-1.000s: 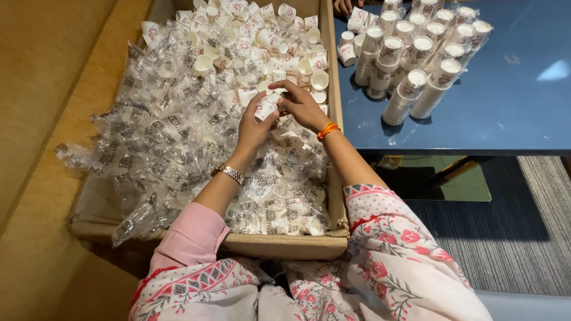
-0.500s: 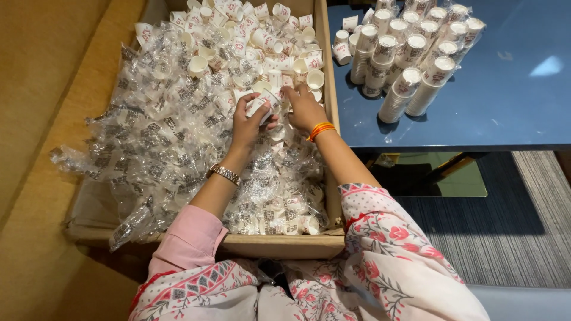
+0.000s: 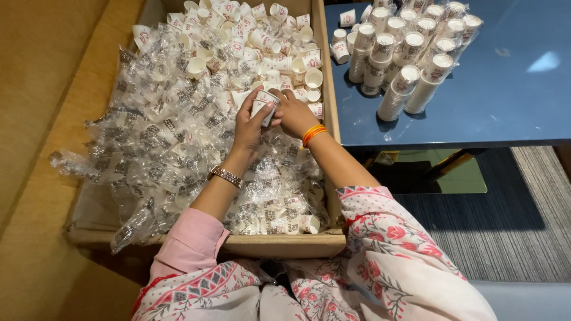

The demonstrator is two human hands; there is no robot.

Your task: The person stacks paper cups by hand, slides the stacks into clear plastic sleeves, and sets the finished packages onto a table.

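Paper, thin and light, easily crushed: the small cup [image 3: 262, 106] sits mid-frame over the cardboard box [image 3: 279, 245], best held by its sides. Left hand [image 3: 248, 126] fingers pinch it; right hand [image 3: 295, 114] fingers curl against it. One box, two hands; loose cups and bench [image 3: 511, 89] stacks [image 3: 410, 53] too many to count.
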